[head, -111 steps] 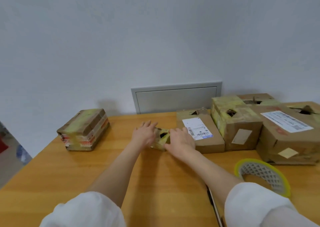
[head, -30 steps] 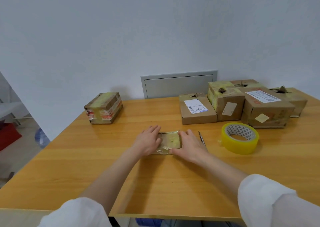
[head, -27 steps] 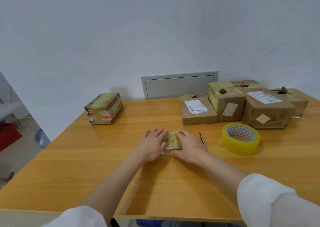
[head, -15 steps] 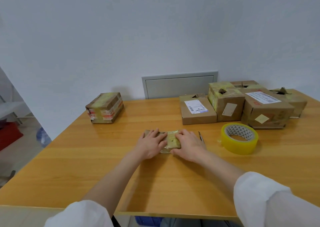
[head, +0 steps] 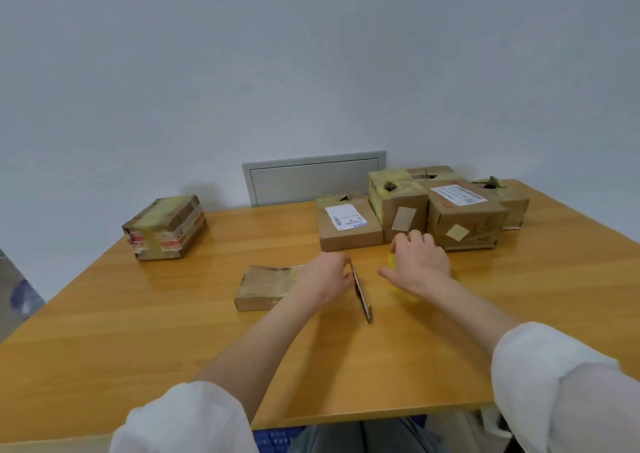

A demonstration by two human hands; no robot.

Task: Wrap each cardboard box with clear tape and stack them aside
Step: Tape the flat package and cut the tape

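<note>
Both hands have left the small box (head: 263, 284), which lies on the counter (head: 173, 331). Right hand (head: 420, 265) fingers curl over the tape roll (head: 391, 261); left hand (head: 325, 276) grip cannot be told. One taped box (head: 164, 227) stands aside; several boxes (head: 349, 231) appear outstanding.

The near half of the counter (head: 138, 331) lies open from left edge to right edge, crossed only by the two forearms. A wide bare lane runs between the taped box (head: 164, 227) at the far left and the flat box (head: 265, 288) in the middle. A thin metal tool (head: 362, 295) lies lengthwise in the narrow gap between the left hand (head: 327, 278) and the right hand (head: 420, 262), which covers the tape roll (head: 393, 262). A tight cluster of boxes (head: 460, 217) blocks the far right, with bare counter on its right.
</note>
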